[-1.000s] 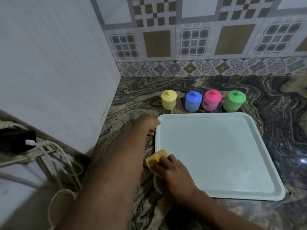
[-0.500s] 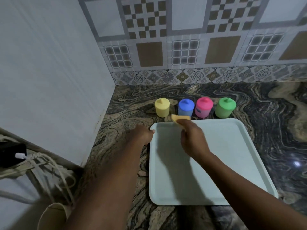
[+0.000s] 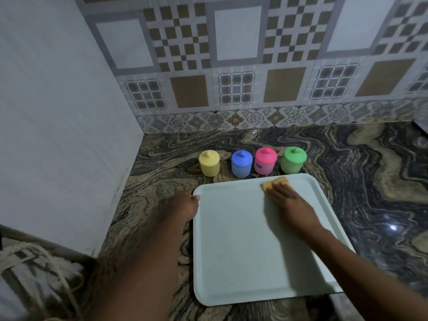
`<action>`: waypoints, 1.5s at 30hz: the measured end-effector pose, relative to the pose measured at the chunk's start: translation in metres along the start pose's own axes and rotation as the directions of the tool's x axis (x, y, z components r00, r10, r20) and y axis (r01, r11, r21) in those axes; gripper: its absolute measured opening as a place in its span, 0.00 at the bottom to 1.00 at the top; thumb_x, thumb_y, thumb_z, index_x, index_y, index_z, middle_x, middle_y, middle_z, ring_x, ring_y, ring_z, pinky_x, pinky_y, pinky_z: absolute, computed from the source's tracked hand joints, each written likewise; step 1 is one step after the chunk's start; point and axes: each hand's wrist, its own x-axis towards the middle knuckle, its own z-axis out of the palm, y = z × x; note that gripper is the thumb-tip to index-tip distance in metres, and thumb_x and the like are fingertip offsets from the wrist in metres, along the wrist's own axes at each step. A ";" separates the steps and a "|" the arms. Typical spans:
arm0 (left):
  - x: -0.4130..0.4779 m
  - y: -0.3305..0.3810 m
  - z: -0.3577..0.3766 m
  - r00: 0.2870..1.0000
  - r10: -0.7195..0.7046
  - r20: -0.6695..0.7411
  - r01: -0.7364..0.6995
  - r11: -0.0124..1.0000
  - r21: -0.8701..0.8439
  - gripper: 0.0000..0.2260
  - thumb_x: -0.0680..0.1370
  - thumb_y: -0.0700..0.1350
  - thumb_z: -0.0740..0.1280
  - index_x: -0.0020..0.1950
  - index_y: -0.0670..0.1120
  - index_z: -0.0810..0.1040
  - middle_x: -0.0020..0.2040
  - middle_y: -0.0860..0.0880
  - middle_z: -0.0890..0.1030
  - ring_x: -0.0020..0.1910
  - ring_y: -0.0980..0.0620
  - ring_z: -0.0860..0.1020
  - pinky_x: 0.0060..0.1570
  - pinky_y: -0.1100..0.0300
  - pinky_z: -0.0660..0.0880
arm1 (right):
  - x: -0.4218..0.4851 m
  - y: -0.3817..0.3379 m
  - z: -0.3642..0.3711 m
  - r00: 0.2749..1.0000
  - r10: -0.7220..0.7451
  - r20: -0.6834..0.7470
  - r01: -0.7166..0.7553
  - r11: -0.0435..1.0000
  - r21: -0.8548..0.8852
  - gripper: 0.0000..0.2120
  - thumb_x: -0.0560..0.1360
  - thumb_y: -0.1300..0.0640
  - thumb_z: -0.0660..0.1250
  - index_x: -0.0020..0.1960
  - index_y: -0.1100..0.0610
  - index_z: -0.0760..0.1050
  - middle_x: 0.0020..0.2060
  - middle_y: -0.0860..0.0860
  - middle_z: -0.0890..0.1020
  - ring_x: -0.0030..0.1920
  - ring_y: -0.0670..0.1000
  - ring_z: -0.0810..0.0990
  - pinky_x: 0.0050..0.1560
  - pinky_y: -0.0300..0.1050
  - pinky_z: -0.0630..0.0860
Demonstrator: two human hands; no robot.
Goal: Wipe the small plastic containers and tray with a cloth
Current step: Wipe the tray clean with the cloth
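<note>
In the head view, a small folded yellow-orange cloth (image 3: 269,184) is pressed onto a pale blue-green rectangular plastic tray (image 3: 243,251) by the right hand (image 3: 289,203). The right fingers (image 3: 279,188) are laid flat and close together over the cloth, not curled round it. A second ago the cloth was held at the tray's near left edge, and half a second ago at the far edge in front of the blue container. It is now found further right along that far edge, just before the pink and green ones. A sweep along the far rim from left to right is thus judged to be under way.

The left hand (image 3: 185,205) has been kept at the tray's far left corner and touches the rim. Its fingers are hidden behind the back of the hand, so whether they are hooked on the rim cannot be told.

Four small lidded plastic containers, yellow (image 3: 209,166), blue (image 3: 241,164), pink (image 3: 265,161) and green (image 3: 293,160), remain upright in a row on the dark marbled stone surface (image 3: 359,181), just behind the tray. They are judged still to be wiped.
</note>
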 end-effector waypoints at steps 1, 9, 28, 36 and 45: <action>0.001 0.000 0.000 1.000 0.002 0.002 -0.002 1.000 -0.004 0.26 0.83 0.60 0.56 0.73 0.45 0.72 0.74 0.43 0.72 0.69 0.41 0.73 0.64 0.50 0.69 | -0.007 0.012 -0.009 0.999 0.050 -0.002 -0.050 0.999 -0.004 0.31 0.69 0.71 0.57 0.71 0.59 0.73 0.73 0.59 0.71 0.75 0.63 0.66 0.70 0.54 0.67; -0.002 0.003 -0.001 0.999 -0.040 0.005 0.040 0.994 -0.103 0.26 0.83 0.59 0.57 0.75 0.43 0.69 0.74 0.42 0.71 0.69 0.40 0.72 0.66 0.50 0.69 | -0.014 0.026 -0.069 0.902 0.356 -0.243 -0.296 0.921 0.252 0.23 0.68 0.62 0.59 0.60 0.58 0.81 0.46 0.64 0.85 0.47 0.66 0.83 0.45 0.53 0.76; -0.103 0.098 0.121 0.831 0.553 0.059 -0.543 0.783 0.302 0.35 0.78 0.71 0.44 0.80 0.60 0.36 0.80 0.50 0.29 0.77 0.45 0.26 0.74 0.38 0.32 | -0.177 0.024 -0.015 0.963 0.255 -0.089 -0.252 0.967 0.046 0.26 0.62 0.67 0.61 0.58 0.67 0.81 0.61 0.64 0.80 0.66 0.66 0.75 0.62 0.64 0.70; -0.098 0.090 0.090 0.770 0.627 0.115 -0.637 0.764 0.100 0.35 0.80 0.68 0.53 0.82 0.58 0.43 0.82 0.51 0.38 0.80 0.47 0.33 0.77 0.42 0.36 | -0.225 -0.033 -0.059 0.849 0.500 -0.172 -0.425 0.838 0.343 0.26 0.68 0.59 0.56 0.61 0.53 0.81 0.48 0.50 0.86 0.44 0.51 0.82 0.44 0.41 0.72; -0.076 0.004 0.075 0.780 0.586 0.220 -0.620 0.677 0.397 0.33 0.75 0.76 0.41 0.75 0.68 0.29 0.77 0.57 0.24 0.75 0.46 0.24 0.74 0.37 0.33 | -0.228 -0.112 0.043 0.981 0.178 -0.072 -0.183 0.981 -0.066 0.34 0.63 0.62 0.69 0.70 0.64 0.73 0.69 0.61 0.75 0.73 0.61 0.64 0.67 0.58 0.70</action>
